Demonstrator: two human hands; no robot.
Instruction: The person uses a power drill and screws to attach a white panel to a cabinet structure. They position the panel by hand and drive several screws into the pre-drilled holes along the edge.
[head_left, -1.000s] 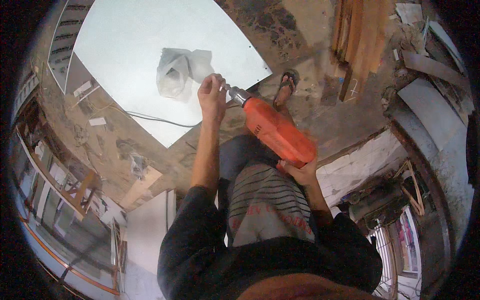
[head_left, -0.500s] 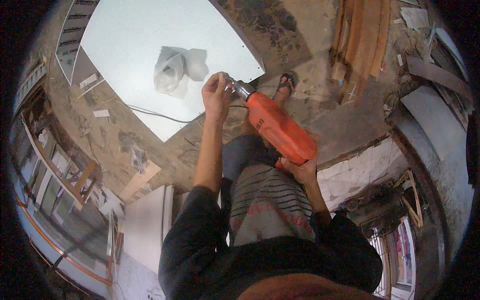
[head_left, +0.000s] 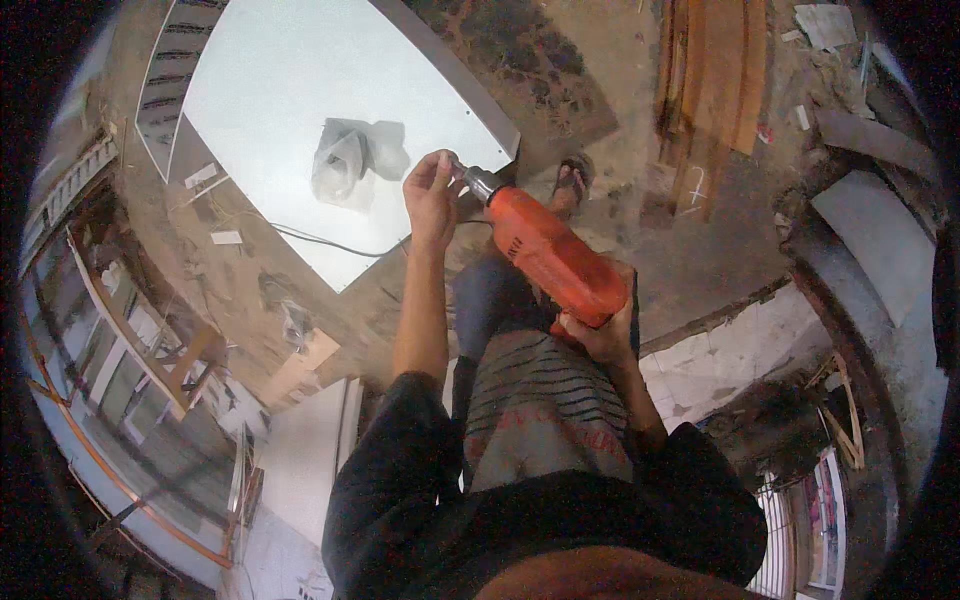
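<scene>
An orange power drill (head_left: 550, 250) with a metal chuck (head_left: 482, 184) is held in front of my body, its nose pointing up and to the left. My right hand (head_left: 604, 338) wraps round its handle at the rear. At the other end, the thumb and fingers of my left hand (head_left: 431, 205) pinch the bit (head_left: 458, 168) just ahead of the chuck; the fingers partly hide it. Beyond my left hand is a large white panel (head_left: 270, 70), on which lies a crumpled clear plastic bag (head_left: 345, 165).
A dark cord (head_left: 345, 247) crosses the panel's near corner. Long wooden boards (head_left: 705, 90) lie at the far right. A sandalled foot (head_left: 571, 183) stands beside the panel's right corner. Scrap pieces and frames (head_left: 140, 340) crowd the left side; a grey sheet (head_left: 880, 235) rests at the right.
The view has shifted slightly, so the panel and bag appear a little lower. Both hands keep their hold on the drill, which stays in nearly the same position.
</scene>
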